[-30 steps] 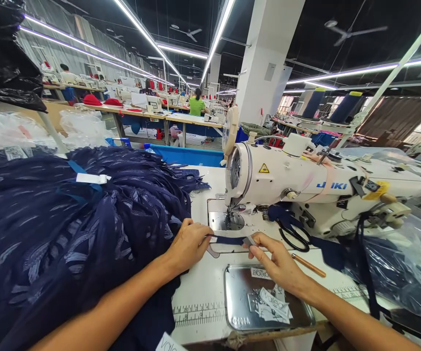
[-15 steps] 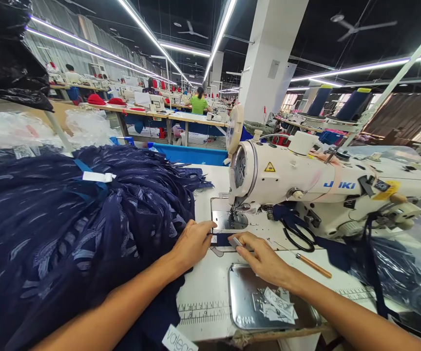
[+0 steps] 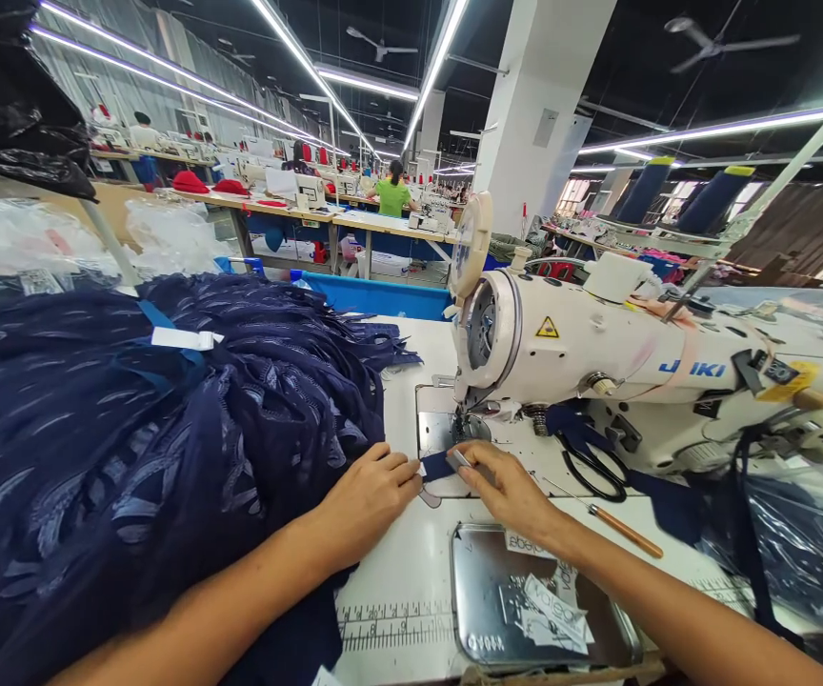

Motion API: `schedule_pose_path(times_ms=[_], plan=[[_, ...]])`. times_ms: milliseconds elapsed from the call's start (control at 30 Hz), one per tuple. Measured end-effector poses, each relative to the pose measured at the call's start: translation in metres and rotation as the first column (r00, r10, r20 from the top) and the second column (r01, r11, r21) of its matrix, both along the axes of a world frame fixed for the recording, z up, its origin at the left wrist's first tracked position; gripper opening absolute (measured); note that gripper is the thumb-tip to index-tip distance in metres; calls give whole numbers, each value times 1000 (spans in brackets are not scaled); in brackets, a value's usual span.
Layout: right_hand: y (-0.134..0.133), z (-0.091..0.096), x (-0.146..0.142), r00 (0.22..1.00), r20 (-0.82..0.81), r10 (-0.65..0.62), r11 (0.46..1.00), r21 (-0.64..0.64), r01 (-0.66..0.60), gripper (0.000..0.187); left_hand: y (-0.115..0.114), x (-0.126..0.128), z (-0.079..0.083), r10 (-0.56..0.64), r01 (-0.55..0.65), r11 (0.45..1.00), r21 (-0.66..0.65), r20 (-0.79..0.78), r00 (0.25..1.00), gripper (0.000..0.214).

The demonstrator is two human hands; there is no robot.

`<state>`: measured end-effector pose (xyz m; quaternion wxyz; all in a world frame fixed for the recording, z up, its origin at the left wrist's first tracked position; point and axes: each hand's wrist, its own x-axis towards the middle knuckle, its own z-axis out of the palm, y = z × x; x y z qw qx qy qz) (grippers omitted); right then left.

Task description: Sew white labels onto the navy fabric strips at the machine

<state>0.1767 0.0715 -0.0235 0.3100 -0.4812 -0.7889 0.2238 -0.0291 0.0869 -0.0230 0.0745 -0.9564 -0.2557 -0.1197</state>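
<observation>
Between my hands a short navy fabric strip point(image 3: 438, 466) lies tilted on the machine bed, just before the needle plate point(image 3: 434, 433). My left hand point(image 3: 372, 493) is closed at the strip's left end, fingers curled, beside a small white label point(image 3: 422, 470); its thumb is largely hidden. At the right end my right hand point(image 3: 504, 484) pinches a small grey-white piece point(image 3: 458, 459) between thumb and forefinger, touching the strip. The sewing machine point(image 3: 569, 333) has its presser foot point(image 3: 463, 419) directly beyond my right fingertips.
A heap of navy garments point(image 3: 169, 438) crowds the left side. Nearer me sits a metal tray point(image 3: 475, 591) with printed labels point(image 3: 554, 610). To the right lie black-handled scissors point(image 3: 593, 472) and a wooden-handled awl point(image 3: 626, 532). A co-worker in green point(image 3: 392, 197) sits far off.
My right hand has brought its end of the strip up toward the presser foot, so the strip now slants. My left fingers have curled in. The view has shifted slightly.
</observation>
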Motion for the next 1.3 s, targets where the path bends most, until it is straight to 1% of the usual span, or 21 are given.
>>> schedule_pose_path(times_ms=[67,100,167,200,267,367,567,867,1100,1300], plan=[[4,-2,-6,992,-85,-95,994,-68,90,22,-1,2,-2,6,-6,1000,25,-15,1000,20],[6,-2,-10,986,-119,-118,986,-130,102,26,-1,3,-2,10,-10,999,35,-20,1000,20],[10,-4,-17,979,-170,-117,966,-246,73,28,-2,4,-3,22,-21,998,54,-27,999,20],[12,-5,-20,976,-188,-111,958,-283,54,24,-2,5,-4,29,-27,998,61,-30,999,19],[16,-8,-26,967,-217,-132,948,-314,59,11,-3,5,-5,38,-35,997,68,-38,999,19],[21,-12,-32,950,-245,-192,933,-345,99,29,-2,5,-6,39,-35,997,74,-53,998,20],[24,-16,-32,949,-228,-217,918,-378,119,32,-1,5,-8,41,-37,997,66,-70,997,22],[24,-15,-34,966,-144,-217,927,-341,157,33,-2,6,-5,44,-39,997,67,-70,997,21],[22,-18,-35,980,-3,-201,962,-187,197,33,-2,8,-6,47,-39,995,94,-79,996,18],[23,-20,-33,986,0,-168,974,-157,166,34,-2,9,-8,60,-49,993,109,-99,993,20]])
